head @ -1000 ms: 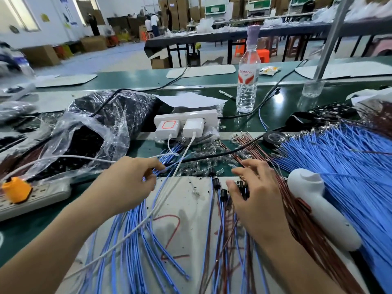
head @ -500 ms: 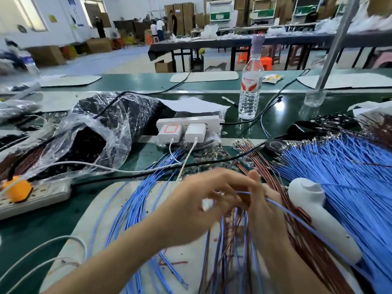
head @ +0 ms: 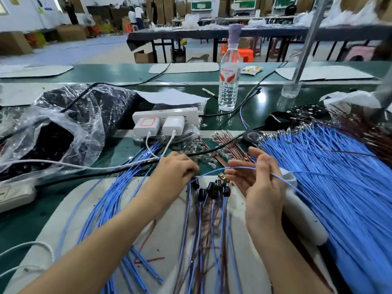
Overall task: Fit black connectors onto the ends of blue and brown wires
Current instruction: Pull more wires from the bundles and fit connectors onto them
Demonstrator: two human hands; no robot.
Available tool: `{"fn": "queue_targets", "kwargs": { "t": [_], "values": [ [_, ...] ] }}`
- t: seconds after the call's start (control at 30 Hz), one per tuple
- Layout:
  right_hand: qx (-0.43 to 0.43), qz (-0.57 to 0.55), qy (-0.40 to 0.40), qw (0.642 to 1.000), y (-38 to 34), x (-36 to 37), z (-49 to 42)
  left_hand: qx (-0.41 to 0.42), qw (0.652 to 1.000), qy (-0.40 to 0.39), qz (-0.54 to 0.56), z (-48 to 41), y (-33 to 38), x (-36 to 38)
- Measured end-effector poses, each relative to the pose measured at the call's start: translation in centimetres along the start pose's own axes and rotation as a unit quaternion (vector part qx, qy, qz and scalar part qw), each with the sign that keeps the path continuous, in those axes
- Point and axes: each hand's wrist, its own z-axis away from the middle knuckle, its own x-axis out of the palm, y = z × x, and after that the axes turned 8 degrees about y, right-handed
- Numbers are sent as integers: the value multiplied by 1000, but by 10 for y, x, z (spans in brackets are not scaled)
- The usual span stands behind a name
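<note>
A handful fitted, most wires bare.
Right hand point(head: 259, 183) pinches one blue wire point(head: 212, 171); left hand point(head: 175, 174) is curled, its hold unclear. Black connectors point(head: 212, 188) sit fitted between both hands; the blue wire pile point(head: 339, 187) right of the right hand waits.

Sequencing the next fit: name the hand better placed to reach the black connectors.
Probably left hand: its fingertips are beside the black connectors; the right hand is busy holding a blue wire.
</note>
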Motion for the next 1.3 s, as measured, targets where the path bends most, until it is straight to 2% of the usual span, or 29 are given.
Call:
{"fn": "queue_targets", "kwargs": {
  "t": [0.1,0.23,0.33,0.53,0.7,0.83,1.0,1.07,1.17,1.23,1.3],
  "values": [
    [4,-44,3,999,-4,0,-1,4,1000,-20,-15,0,1,-1],
    [-38,14,25,999,1,-2,-5,-5,998,-55,5,2,2,-3],
    [-48,21,27,998,0,-3,-6,-30,998,-29,43,8,1,-4],
    [-48,-22,7,999,-5,0,2,-9,998,6,55,9,-4,-7],
    [-31,2,17,999,-3,-1,0,-2,998,10,69,12,-9,-10],
    [-60,58,30,996,2,-4,-4,-5,997,11,70,14,-9,-8],
    [-25,39,4,999,6,-5,-4,19,995,1,95,16,-6,-7],
    [-48,66,-2,997,8,-5,-4,19,993,13,120,16,-4,-8],
    [-137,179,8,974,13,-7,-6,22,990,28,134,15,-2,-9],
    [-147,211,20,966,14,-9,-7,38,992,4,117,17,-3,-9],
    [-128,194,16,972,15,-10,-7,47,995,-35,84,18,-6,-9]
  ]
}}
